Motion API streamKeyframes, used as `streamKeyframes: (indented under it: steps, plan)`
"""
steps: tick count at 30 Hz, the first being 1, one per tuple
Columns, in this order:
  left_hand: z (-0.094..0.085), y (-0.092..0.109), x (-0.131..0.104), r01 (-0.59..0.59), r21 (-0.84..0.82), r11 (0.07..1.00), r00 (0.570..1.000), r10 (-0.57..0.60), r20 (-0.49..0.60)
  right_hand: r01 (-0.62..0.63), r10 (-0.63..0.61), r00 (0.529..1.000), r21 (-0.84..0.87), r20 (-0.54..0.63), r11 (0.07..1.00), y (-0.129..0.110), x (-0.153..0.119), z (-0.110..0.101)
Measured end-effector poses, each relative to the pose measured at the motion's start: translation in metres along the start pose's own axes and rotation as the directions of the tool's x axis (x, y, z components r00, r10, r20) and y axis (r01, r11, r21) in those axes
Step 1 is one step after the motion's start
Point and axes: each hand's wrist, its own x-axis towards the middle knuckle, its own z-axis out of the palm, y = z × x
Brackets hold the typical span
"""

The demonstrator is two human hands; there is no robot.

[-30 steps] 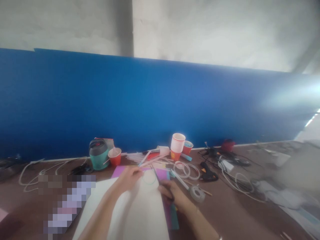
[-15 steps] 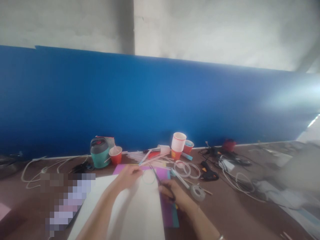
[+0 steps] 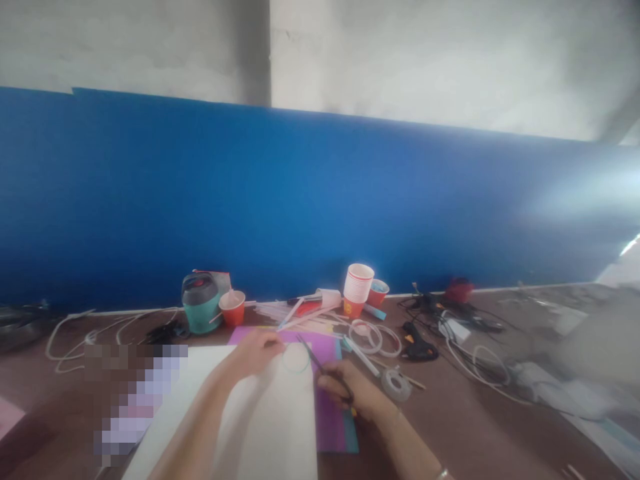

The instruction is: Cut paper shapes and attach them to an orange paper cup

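Observation:
A large white sheet of paper (image 3: 270, 427) lies before me, with a thin circle (image 3: 297, 359) drawn near its far right corner. My left hand (image 3: 257, 353) pinches the sheet's far edge, just left of the circle. In my right hand (image 3: 347, 387) is a pair of scissors (image 3: 316, 360), their blades pointing away and to the left, close by the right side of the circle. Whether the blades touch the paper I cannot tell. Purple sheets (image 3: 333, 417) lie under and to the right of the white paper.
Behind the paper stand a teal bottle (image 3: 201, 310), a red paper cup (image 3: 232, 310) and stacked cups (image 3: 359, 287). To the right lie tape rolls (image 3: 396, 385), a glue gun (image 3: 419, 343) and cables (image 3: 480, 360). A blue partition (image 3: 320, 200) rises along the back.
The white paper has shifted slightly left, showing more of the purple sheet. My right hand and the scissors stay nearly in place, with the blades now beside the paper's edge.

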Motion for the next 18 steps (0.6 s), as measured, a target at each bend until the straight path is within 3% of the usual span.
streamKeyframes:
  steps: [18]
  plan:
    - [-0.0067,0.0055,-0.0048,-0.012,0.031,0.999,1.0,0.012,0.007,-0.048,0.046,0.994,0.018,0.094,0.999,-0.006,-0.0022,-0.0004]
